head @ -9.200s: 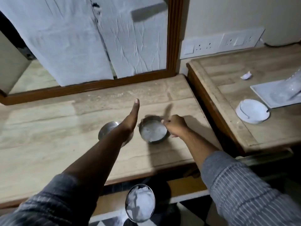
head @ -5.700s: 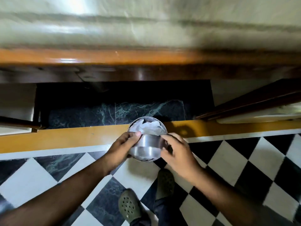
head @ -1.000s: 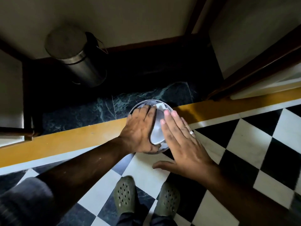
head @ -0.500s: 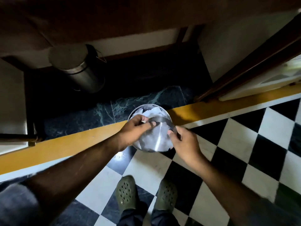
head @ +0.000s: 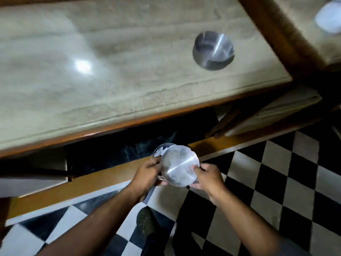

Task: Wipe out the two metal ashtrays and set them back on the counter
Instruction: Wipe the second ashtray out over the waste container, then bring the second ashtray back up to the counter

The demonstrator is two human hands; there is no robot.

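Observation:
I hold one round metal ashtray [head: 180, 166] between both hands, below the counter's front edge and above the floor. My left hand [head: 147, 175] grips its left rim and my right hand [head: 207, 177] grips its right rim. White paper [head: 160, 152] shows behind its upper left edge, over a dark round rim that I cannot identify. The second metal ashtray [head: 213, 50] stands on the marble counter [head: 92, 85], toward its right end, with nothing in it. The frame is blurred.
A wooden strip edges the counter's front [head: 110, 127]. A second, wood-framed counter [head: 287, 37] adjoins at the right, with a white object [head: 328, 19] on it. Below lie a black-and-white checkered floor [head: 276, 182] and a yellow floor band [head: 88, 183]. My shoe [head: 145, 221] is under my hands.
The view has swung up from the floor and the steel bin to the counter top. The ashtray in my hands has risen and now shows a flat shiny face; both hands still hold it.

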